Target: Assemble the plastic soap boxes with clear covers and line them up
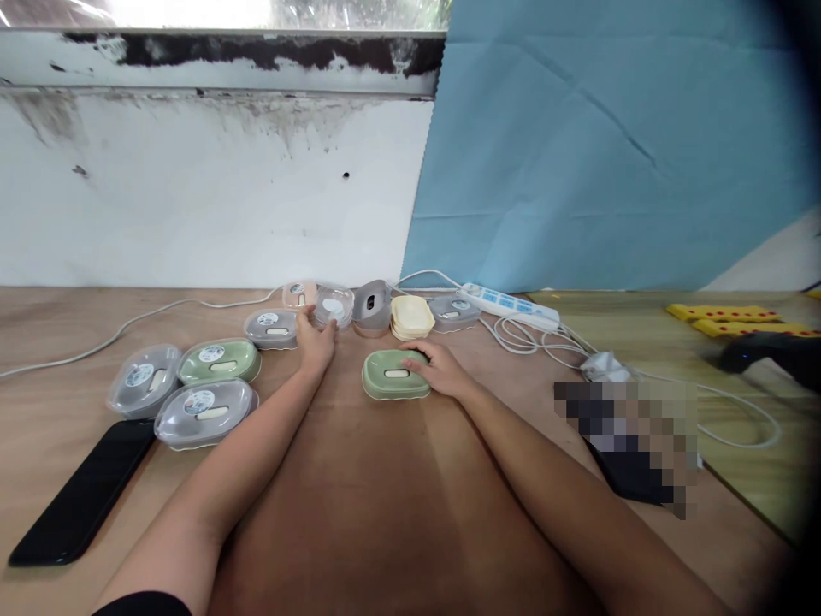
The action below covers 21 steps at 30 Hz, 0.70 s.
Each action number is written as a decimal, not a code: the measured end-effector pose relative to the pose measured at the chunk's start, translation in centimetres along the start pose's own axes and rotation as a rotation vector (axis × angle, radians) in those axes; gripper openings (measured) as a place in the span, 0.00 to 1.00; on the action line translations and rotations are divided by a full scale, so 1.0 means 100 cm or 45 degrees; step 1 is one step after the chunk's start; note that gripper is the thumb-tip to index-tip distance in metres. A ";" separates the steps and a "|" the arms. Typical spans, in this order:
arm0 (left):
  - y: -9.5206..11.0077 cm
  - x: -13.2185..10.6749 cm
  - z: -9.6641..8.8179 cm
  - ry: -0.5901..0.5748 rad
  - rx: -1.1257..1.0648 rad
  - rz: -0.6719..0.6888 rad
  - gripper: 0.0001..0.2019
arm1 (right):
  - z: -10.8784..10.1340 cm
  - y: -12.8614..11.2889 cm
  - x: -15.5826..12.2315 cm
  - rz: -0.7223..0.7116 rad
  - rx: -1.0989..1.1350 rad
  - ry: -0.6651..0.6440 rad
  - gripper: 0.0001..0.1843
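My right hand (440,370) rests on the right end of a green plastic soap box (383,381), its fingers at the back edge and the thumb on top. The box lies on the table, with a pale slot in its upper face and no clear lid visible on it. My left hand (315,345) is at a stack of clear plastic lids (339,301), thumb and fingers apart at the near left side. Whether it touches them I cannot tell. Right of the lids stand a grey box part (378,312) tilted on its side and stacked cream trays (411,316).
Several lidded, labelled boxes sit at left, including a green one (221,364) and a grey one (205,415). A black phone (83,492) lies at front left. Behind are a power strip (510,304) and white cables (513,334). A blurred dark item (629,466) lies at right.
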<state>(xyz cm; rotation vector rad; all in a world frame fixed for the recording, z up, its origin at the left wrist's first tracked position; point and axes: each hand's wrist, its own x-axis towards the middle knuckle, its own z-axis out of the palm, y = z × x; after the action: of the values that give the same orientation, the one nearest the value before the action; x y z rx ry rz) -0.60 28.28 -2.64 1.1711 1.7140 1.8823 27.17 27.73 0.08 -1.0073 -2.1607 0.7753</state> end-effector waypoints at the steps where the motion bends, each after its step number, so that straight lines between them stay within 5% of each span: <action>1: -0.002 0.001 0.000 0.011 0.068 0.050 0.27 | 0.000 0.000 0.000 0.001 0.002 -0.001 0.20; 9: -0.002 0.005 -0.001 0.009 0.189 0.193 0.16 | -0.006 0.003 -0.002 -0.085 -0.016 -0.078 0.26; 16: 0.017 -0.012 -0.004 0.061 0.136 0.285 0.18 | -0.004 -0.001 -0.005 -0.335 -0.352 -0.281 0.59; 21: 0.036 -0.036 -0.009 -0.256 0.040 0.414 0.14 | 0.003 -0.004 -0.007 -0.298 -0.260 -0.187 0.56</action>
<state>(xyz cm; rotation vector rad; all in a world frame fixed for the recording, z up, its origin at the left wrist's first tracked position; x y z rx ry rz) 1.87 24.35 -0.44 1.6744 1.5226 1.8392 27.10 26.92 -0.02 -0.7955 -2.4698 0.5403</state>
